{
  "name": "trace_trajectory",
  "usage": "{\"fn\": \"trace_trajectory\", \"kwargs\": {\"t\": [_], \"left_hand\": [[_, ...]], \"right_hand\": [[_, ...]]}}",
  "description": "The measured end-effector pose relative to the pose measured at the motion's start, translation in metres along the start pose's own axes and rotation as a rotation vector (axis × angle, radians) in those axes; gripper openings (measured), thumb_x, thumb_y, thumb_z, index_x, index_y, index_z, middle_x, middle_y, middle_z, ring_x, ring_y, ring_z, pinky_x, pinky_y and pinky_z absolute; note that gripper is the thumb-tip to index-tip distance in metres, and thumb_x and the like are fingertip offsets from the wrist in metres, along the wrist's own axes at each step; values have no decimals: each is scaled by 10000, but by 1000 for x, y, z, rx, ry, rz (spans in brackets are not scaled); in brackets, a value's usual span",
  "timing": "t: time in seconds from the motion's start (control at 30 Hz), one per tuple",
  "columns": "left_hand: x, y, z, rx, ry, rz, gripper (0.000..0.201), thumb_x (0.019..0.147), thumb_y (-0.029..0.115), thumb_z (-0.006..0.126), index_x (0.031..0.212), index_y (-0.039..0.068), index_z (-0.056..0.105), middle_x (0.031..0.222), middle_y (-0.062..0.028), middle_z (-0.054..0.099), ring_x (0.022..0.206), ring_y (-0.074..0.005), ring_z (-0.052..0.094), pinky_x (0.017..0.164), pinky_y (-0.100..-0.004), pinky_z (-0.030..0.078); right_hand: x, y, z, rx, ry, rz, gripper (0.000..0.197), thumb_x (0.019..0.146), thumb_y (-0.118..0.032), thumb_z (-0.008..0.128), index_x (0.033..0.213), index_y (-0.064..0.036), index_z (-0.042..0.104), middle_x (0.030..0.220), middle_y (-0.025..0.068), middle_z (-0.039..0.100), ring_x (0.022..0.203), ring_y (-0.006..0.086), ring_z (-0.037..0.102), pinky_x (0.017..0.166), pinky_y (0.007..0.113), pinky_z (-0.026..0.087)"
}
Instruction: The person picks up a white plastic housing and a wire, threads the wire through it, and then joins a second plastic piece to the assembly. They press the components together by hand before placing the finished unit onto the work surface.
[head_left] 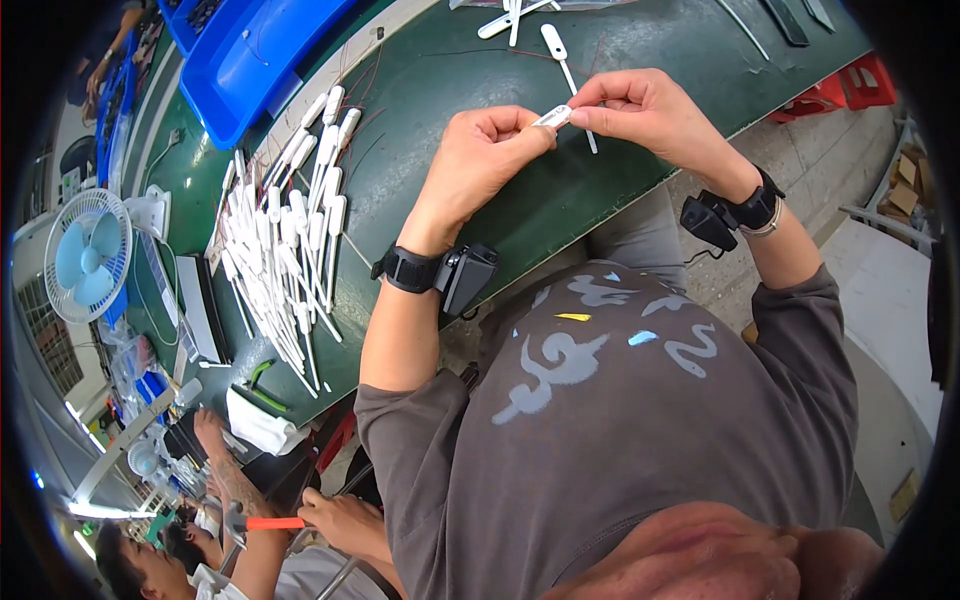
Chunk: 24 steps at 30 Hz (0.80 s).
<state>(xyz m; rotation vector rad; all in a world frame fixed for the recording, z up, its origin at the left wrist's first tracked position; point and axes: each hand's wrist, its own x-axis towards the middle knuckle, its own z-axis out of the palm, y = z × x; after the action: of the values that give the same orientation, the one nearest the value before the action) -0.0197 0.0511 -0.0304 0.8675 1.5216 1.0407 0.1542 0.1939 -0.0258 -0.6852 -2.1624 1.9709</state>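
Both hands meet over the green table. Between thumb and fingers, my left hand pinches one end of a small white plastic piece with a dark slot. My right hand is pinched at its other end, fingertips together. Whether a thin rod runs from this piece into the left palm is hidden. A white stick with an oval slotted head lies just beyond, its shaft passing behind the right fingertips. To the left spreads a big heap of similar white sticks, with thin reddish wires among them.
A blue tray stands at the far left beside a fan. Green-handled cutters and a white cloth lie at the table's left end. Co-workers sit at lower left, one person's hand near an orange-handled hammer. Red stools stand right.
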Motion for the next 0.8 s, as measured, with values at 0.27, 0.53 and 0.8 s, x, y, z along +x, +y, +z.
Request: {"fn": "trace_trajectory", "kwargs": {"t": [0.27, 0.53, 0.8], "left_hand": [[2, -1, 1, 10, -65, -92, 265, 872, 269, 657, 870, 9, 709, 725, 32, 637, 631, -14, 491, 563, -191, 371], [2, -6, 11, -22, 38, 77, 271, 884, 259, 643, 872, -5, 704, 721, 18, 647, 624, -30, 511, 555, -205, 401], [-1, -2, 17, 212, 211, 122, 257, 878, 230, 633, 823, -14, 694, 632, 40, 583, 599, -31, 475, 534, -235, 378]], "right_hand": [[0, 0, 5, -66, 11, 8, 191, 923, -197, 656, 943, -7, 659, 693, -93, 518, 619, -25, 384, 551, 172, 286], [2, -1, 7, -154, 45, 12, 168, 922, -179, 644, 943, -13, 654, 624, -115, 409, 587, -14, 329, 533, 191, 266], [-3, -5, 13, -252, 90, -86, 160, 924, -157, 639, 974, -6, 657, 608, -101, 380, 579, 2, 330, 536, 204, 295]]}}
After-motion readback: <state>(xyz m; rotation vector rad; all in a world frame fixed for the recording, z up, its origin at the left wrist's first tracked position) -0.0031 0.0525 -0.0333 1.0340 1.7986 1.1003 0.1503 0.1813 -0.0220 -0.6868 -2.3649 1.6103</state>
